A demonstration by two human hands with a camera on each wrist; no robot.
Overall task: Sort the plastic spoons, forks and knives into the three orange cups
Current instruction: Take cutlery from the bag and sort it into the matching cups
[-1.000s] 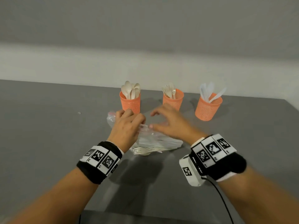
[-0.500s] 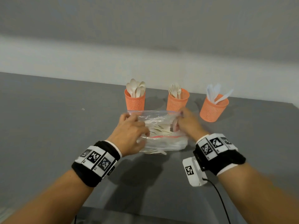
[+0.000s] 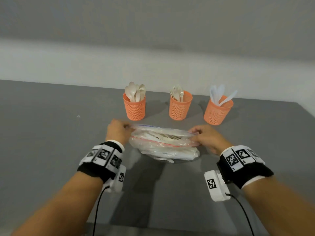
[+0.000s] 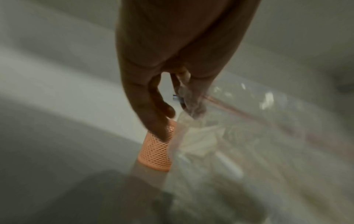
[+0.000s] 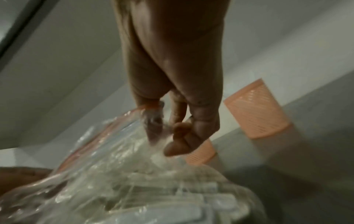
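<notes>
Your fingers (image 4: 193, 98) on both sides are curled tight, pinching the top corners of the clear bag (image 3: 163, 143): left hand (image 3: 117, 132) on the left corner, right hand (image 3: 207, 137) on the right. The bag's stuffed with loose cutlery and hangs just over the bench (image 3: 42, 133). Behind it sit three orange cups: spoons (image 3: 134, 106), forks (image 3: 179, 105), knives (image 3: 217, 110).

A grey counter (image 3: 51, 133) carries three orange mesh cups in a row near its far edge: the left cup (image 3: 134, 109) with spoons, the middle cup (image 3: 179, 108) with forks, the right cup (image 3: 217, 113) with knives. Nearer, a clear plastic bag (image 3: 163, 147) of cutlery rests on it.
</notes>
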